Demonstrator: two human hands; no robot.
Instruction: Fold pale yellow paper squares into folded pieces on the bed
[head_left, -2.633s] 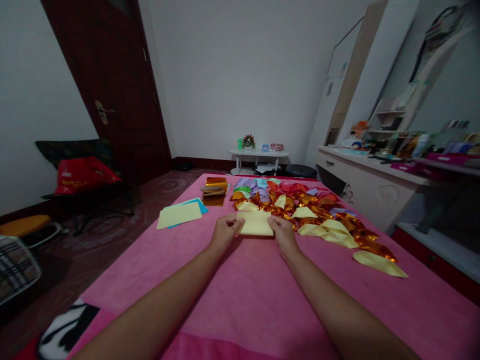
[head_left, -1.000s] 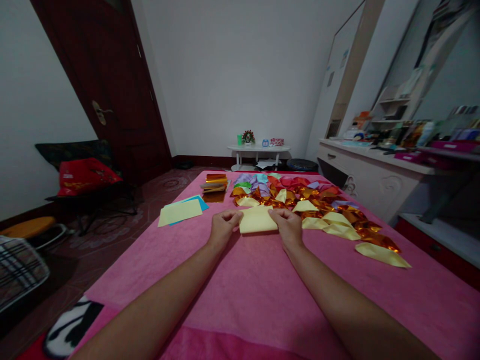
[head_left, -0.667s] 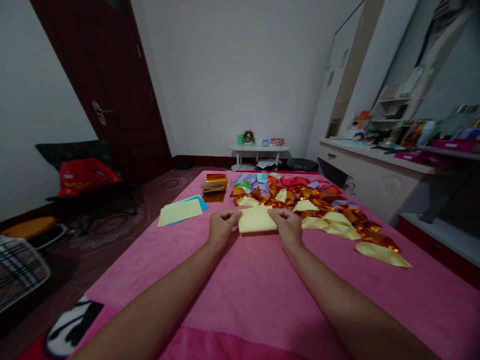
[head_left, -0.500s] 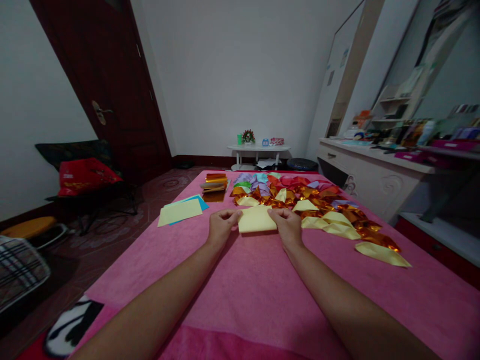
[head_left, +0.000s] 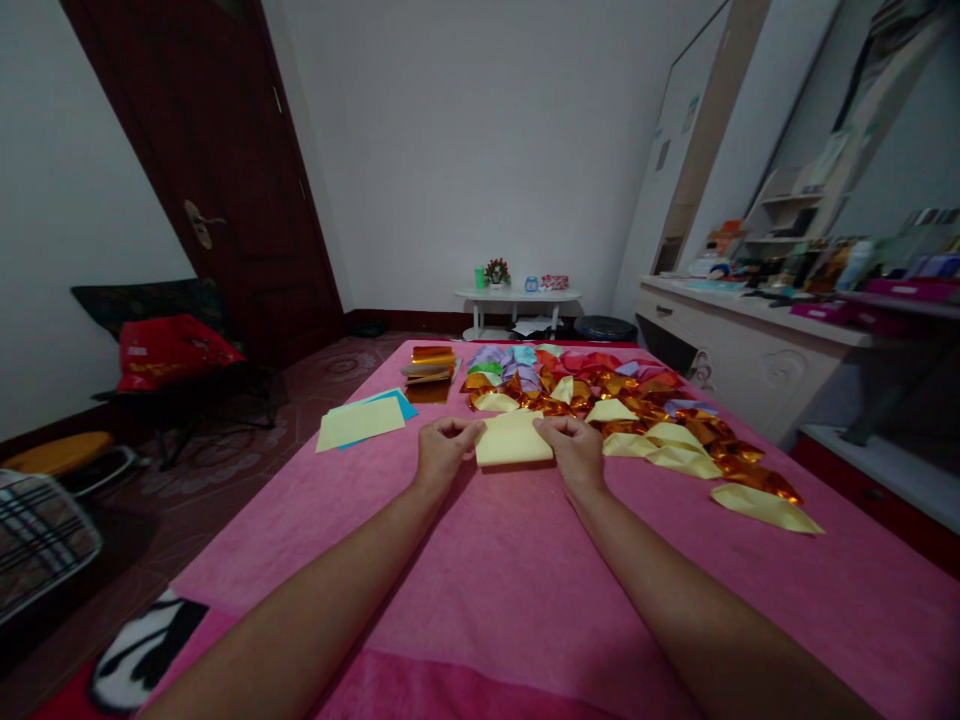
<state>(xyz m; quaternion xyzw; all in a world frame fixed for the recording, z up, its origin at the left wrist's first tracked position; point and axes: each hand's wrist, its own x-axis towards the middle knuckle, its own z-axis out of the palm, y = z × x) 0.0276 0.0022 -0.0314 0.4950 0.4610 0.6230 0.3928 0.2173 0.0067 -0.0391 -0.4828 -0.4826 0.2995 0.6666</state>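
A pale yellow sheet of paper (head_left: 512, 441) lies partly folded on the pink cloth (head_left: 510, 590) in front of me. My left hand (head_left: 442, 452) pinches its upper left corner with curled fingers. My right hand (head_left: 576, 452) pinches the upper right corner the same way. Just beyond the sheet lies a heap of folded paper pieces (head_left: 600, 395) in gold foil, yellow, red, lilac and green, trailing off to the right.
Flat yellow and blue sheets (head_left: 361, 420) lie to the left, and a stack of foil paper (head_left: 430, 367) sits behind them. A white dresser (head_left: 750, 350) stands on the right, a small white table (head_left: 516, 300) at the far wall, a dark chair with a red cushion (head_left: 169, 350) by the door.
Both hands shifted from the sheet's side edges to its top corners. Over the last second they have hardly moved.
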